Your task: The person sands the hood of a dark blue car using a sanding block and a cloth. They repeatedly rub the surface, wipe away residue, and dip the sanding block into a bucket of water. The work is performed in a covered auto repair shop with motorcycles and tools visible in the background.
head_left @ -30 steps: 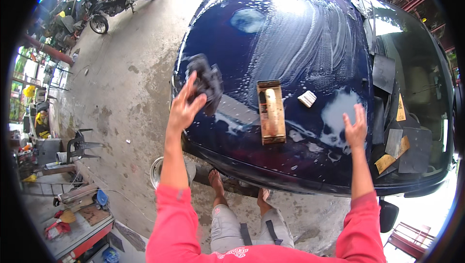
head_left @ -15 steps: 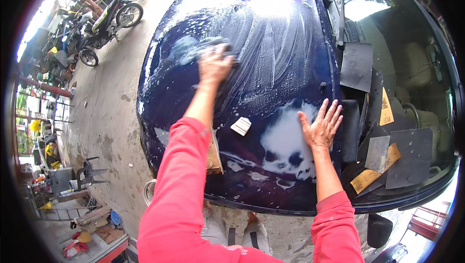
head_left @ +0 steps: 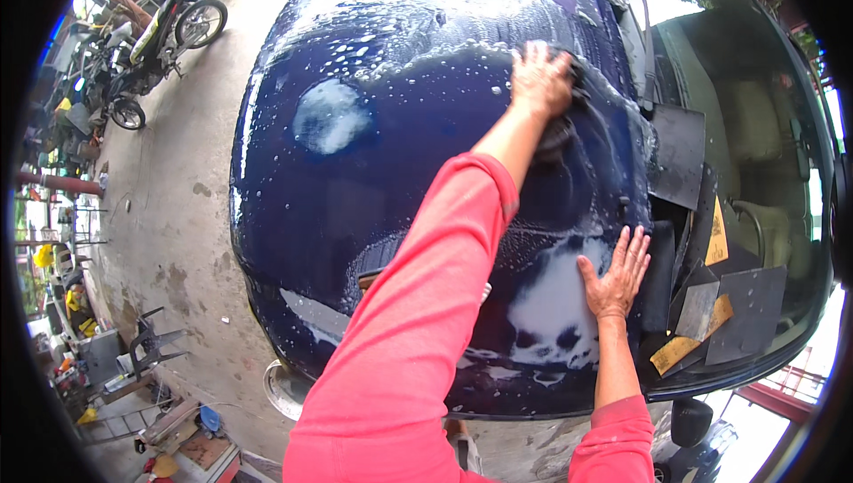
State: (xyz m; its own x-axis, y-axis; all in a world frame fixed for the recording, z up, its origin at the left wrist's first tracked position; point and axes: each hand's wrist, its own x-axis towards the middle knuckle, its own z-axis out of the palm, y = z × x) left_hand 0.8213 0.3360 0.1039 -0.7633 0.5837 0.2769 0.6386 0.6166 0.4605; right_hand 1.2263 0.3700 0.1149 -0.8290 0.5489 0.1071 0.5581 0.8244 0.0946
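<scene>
Our left hand has slid its dark sponge farther up the wet blue hood toward the windshield, fingers curled over it. Our right hand stays flat and open on the hood, nearer us, beside the windshield's base.
</scene>
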